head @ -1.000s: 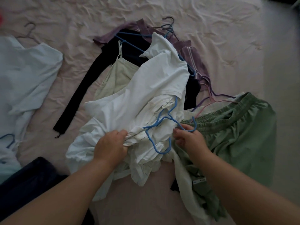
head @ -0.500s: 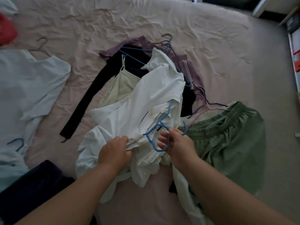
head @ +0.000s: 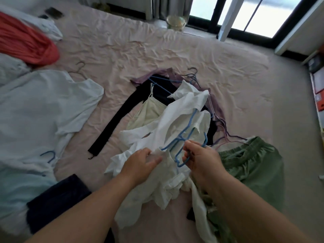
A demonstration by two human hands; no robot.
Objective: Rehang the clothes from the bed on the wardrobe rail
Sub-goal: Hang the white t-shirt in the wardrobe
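Head view. Bed (head: 175, 55) with pink rumpled sheet; clothes strewn across it. At centre, a white shirt (head: 175, 123) lies crumpled on top of a pile: cream camisole (head: 149, 113), black long-sleeved top (head: 115, 123) and mauve garment (head: 168, 71) under and behind it, green shorts (head: 252, 169) just beside it on the right.

Right hand (head: 201, 158): fingers curled round the hook end of a blue hanger (head: 184, 137), pinching it. The hanger's long axis runs from that hand up and away into the shirt, toward the collar end. Left hand (head: 140, 163): laid on the shirt's bunched cloth just left of the hanger, thumb and fingers closed on a fold, gripping it. Hands close together, hanger between them; right is the nearer to the hook.

Judgement: shirt and hanger are being sorted out for lifting. The shirt lies ahead of both hands, its bulk hanging toward the near bed edge, so a lift by the hook should draw it up and back.

Elsewhere: pale blue shirt (head: 43, 111) at left on its own hanger, red cloth (head: 26, 44) far left, spare hangers (head: 192, 76) beyond the pile. Wardrobe rail not in view.
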